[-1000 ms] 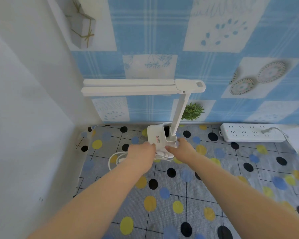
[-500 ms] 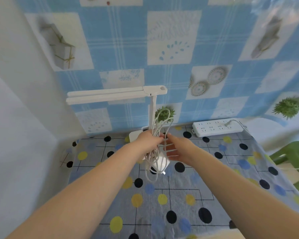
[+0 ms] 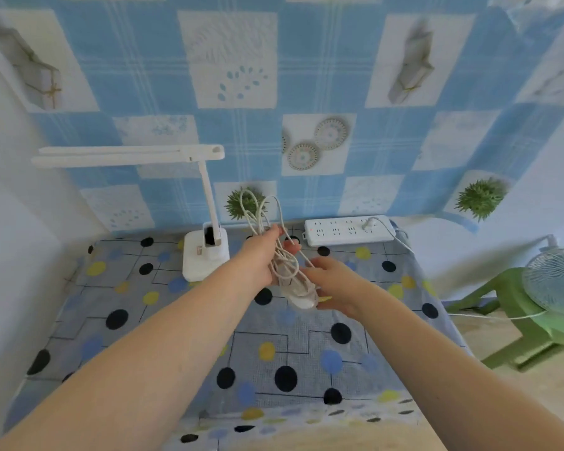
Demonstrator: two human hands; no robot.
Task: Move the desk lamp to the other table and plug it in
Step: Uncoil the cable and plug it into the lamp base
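Holding the coiled lamp cord [image 3: 282, 255], the left hand [image 3: 261, 255] grips the loops while the right hand [image 3: 331, 283] pinches the white plug adapter [image 3: 302, 296]. The power strip [image 3: 345, 231] lies beyond both hands, nearer the right one, its long axis along the wall. The desk lamp [image 3: 205, 252] stands left of the strip on the table [image 3: 176, 336].

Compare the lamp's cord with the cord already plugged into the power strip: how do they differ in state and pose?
The lamp's cord is bunched in loops and gripped by the left hand, lifted above the table; the other cord runs out as a single strand off the table's right edge. The lamp's cord ends in a white adapter at the right hand, unplugged; the other cord's plug sits in the power strip. Both are white.
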